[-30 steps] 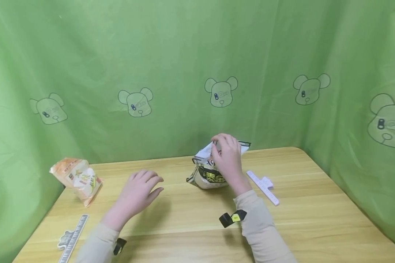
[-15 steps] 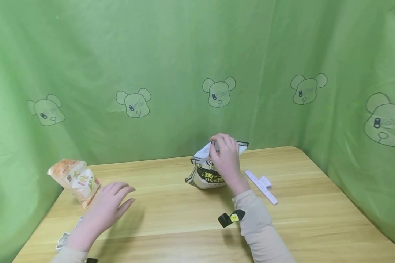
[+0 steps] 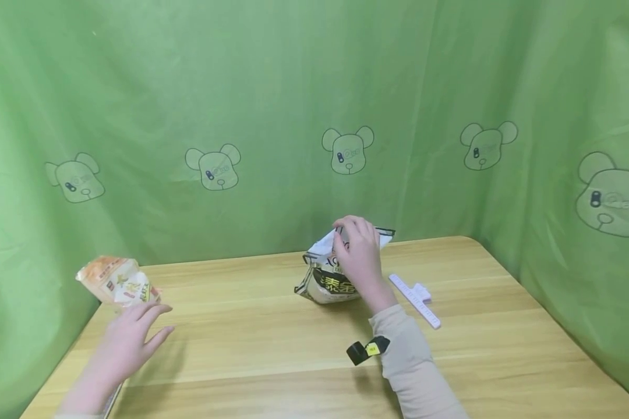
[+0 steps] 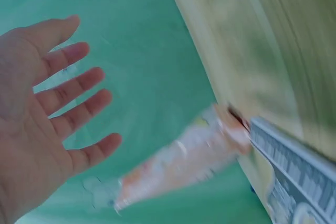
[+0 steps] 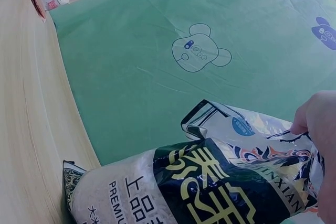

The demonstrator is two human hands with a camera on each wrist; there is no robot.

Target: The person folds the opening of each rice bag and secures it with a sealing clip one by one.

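A black and white rice bag (image 3: pixel 325 280) (image 5: pixel 210 187) stands near the back middle of the wooden table (image 3: pixel 304 349). My right hand (image 3: pixel 357 256) grips the folded top of that bag; its fingers (image 5: pixel 315 114) show at the right edge of the right wrist view. My left hand (image 3: pixel 128 343) (image 4: pixel 47 114) hovers open with spread fingers over the table's left side, just in front of an orange and white snack bag (image 3: pixel 117 282) (image 4: pixel 178 161). A long white sealing clip (image 4: pixel 294 166) lies close below the left hand, mostly hidden in the head view.
Another white sealing clip (image 3: pixel 415 299) lies right of the rice bag. Green cloth with bear prints (image 3: pixel 314 116) walls in the table at the back and both sides. A black wrist strap (image 3: pixel 367 349) sits on my right sleeve.
My left hand has moved left and back toward me, from the table's middle to beside the snack bag. The right hand has stayed on the rice bag's top.
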